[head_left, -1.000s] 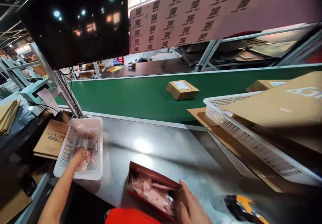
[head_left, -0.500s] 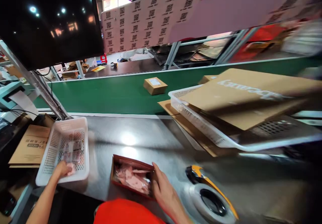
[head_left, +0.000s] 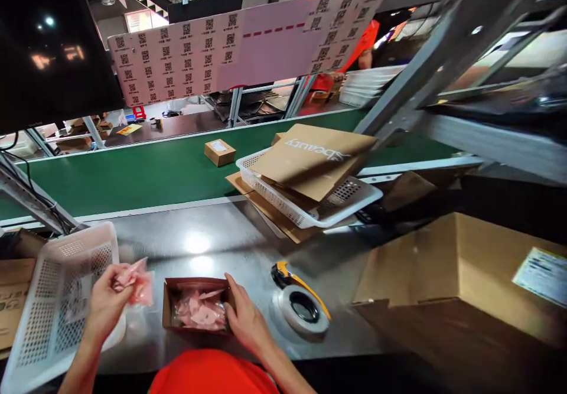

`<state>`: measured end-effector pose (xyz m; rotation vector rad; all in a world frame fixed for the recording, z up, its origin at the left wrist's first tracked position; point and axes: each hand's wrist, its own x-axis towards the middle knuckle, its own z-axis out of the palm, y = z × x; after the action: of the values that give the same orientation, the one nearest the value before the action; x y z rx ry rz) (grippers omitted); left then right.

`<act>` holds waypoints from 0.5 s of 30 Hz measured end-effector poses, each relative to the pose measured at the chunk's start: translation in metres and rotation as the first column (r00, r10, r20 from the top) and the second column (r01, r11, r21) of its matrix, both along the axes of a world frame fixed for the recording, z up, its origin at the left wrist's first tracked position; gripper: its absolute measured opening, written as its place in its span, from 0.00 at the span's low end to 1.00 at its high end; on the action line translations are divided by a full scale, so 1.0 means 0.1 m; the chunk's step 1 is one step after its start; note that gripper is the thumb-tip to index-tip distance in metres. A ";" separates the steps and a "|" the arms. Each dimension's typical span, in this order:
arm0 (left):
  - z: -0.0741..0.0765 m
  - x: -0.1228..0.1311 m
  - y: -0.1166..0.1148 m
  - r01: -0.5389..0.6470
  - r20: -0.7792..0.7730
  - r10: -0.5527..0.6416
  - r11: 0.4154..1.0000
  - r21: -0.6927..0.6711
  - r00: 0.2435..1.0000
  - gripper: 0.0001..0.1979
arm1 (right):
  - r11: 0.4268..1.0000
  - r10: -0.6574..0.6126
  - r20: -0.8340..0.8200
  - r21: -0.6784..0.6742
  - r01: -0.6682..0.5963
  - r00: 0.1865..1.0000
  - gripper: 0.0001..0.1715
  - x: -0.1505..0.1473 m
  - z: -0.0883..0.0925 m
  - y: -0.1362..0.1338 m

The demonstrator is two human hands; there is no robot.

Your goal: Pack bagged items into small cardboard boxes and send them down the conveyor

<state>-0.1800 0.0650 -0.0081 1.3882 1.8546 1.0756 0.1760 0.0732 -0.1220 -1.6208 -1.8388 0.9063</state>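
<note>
My left hand (head_left: 105,304) is closed on a clear plastic packet with something pink (head_left: 140,285) in it, held up between the white plastic basket (head_left: 116,246) and a small open cardboard box (head_left: 166,308). My right hand (head_left: 248,322) grips the right end wall of that box, which stands on the metal table. Inside the box lie pink pieces in clear plastic (head_left: 201,310); their exact kind I cannot make out. Beyond my right hand rests a tape dispenser (head_left: 305,310) with an orange handle and a wide roll. A packet with a label (head_left: 77,299) remains in the basket.
Behind the metal table (head_left: 155,240) runs a green conveyor belt (head_left: 146,181) carrying a small labelled carton (head_left: 220,153). Flat cardboard (head_left: 310,158) lies on another white basket (head_left: 266,190). A large carton (head_left: 416,264) stands at right, and a dark monitor (head_left: 48,45) hangs upper left.
My left hand has come up out of the basket with the pink packet and moved right toward the box. My right hand stays on the box. The view has turned right, showing the large carton.
</note>
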 end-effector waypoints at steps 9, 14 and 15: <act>-0.58 1.44 0.19 0.382 -0.326 -0.658 0.695 -0.609 0.678 0.24 | 0.997 -0.068 -0.010 -0.020 0.068 0.998 0.42 0.10 -0.08 -0.14; -0.64 1.04 -0.21 0.354 -0.458 -0.447 0.893 -0.277 0.769 0.23 | 0.991 -0.131 -0.038 -0.023 0.131 0.991 0.31 0.11 -0.04 -0.37; -0.65 0.99 -0.28 0.309 -0.487 -0.383 0.923 -0.227 0.785 0.23 | 0.994 -0.111 -0.040 -0.008 0.110 0.993 0.29 0.09 -0.01 -0.41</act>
<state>-0.0812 0.0368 -0.0730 1.9855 1.8664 0.3882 0.1855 0.0324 -0.1227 -1.6777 -1.7029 0.8898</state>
